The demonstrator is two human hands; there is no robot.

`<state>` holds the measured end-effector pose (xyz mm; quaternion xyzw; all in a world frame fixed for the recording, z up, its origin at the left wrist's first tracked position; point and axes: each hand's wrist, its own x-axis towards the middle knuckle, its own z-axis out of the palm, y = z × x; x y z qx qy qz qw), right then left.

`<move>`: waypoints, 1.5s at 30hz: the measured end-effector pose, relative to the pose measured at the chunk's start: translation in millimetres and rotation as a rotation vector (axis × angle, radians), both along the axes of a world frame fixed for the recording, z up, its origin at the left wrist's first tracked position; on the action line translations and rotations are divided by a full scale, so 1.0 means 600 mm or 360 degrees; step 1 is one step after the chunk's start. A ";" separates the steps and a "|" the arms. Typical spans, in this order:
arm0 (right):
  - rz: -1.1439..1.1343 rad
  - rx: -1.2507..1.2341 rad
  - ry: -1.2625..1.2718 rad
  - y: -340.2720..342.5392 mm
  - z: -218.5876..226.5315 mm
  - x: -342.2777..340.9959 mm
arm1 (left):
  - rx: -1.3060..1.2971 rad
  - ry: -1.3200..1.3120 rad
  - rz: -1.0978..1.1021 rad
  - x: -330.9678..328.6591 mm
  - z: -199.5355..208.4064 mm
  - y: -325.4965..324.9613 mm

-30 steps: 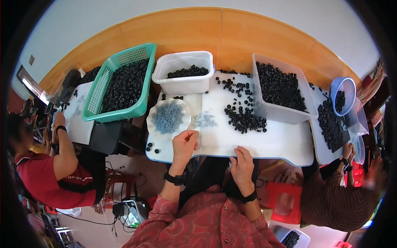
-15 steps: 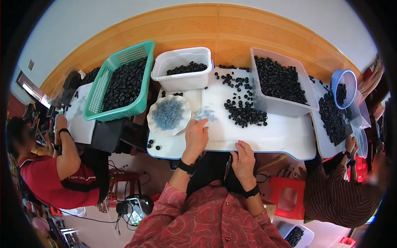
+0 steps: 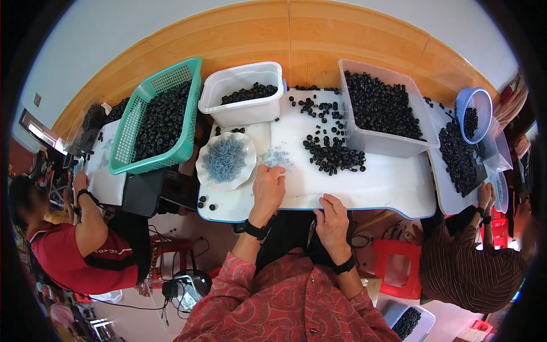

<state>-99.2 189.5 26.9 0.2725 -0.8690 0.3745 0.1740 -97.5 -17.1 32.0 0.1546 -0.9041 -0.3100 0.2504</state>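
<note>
My left hand [image 3: 269, 187] is bent over the near side of a loose scatter of small translucent blue-grey pieces [image 3: 277, 158] on the white tabletop. Its fingers are curled together, hiding whatever is in them. Just left of it, a white wavy-rimmed dish [image 3: 249, 170] holds a heap of the same pieces [image 3: 224, 159]. At the table's front edge, my right hand [image 3: 333, 227] has its thumb apart from the index finger, with nothing visible between them. Beyond it lies a loose pile of small black ring-like parts [image 3: 333, 157].
Black parts fill a green basket [image 3: 122, 145], a white tub [image 3: 245, 117] and a large translucent bin [image 3: 387, 147] along the table's back. Co-workers sit at left [image 3: 85, 251] and right [image 3: 473, 268]. A red stool [image 3: 387, 251] stands beside me.
The view has shifted slightly, so the table and its containers sit a little further left. Both hands stay nearly in place, the left still by the scattered translucent pieces.
</note>
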 end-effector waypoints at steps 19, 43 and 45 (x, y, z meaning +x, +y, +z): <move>-0.0017 0.0005 -0.0018 0.000 -0.005 -0.003 | -0.0090 -0.0099 0.0005 -0.026 -0.005 0.010; -0.0003 0.0028 0.0009 -0.005 0.000 -0.002 | -0.0150 -0.0161 -0.0084 -0.033 -0.003 0.008; -0.0011 0.0030 0.0008 -0.004 -0.001 -0.001 | -0.0173 -0.0131 -0.0095 -0.032 -0.004 0.008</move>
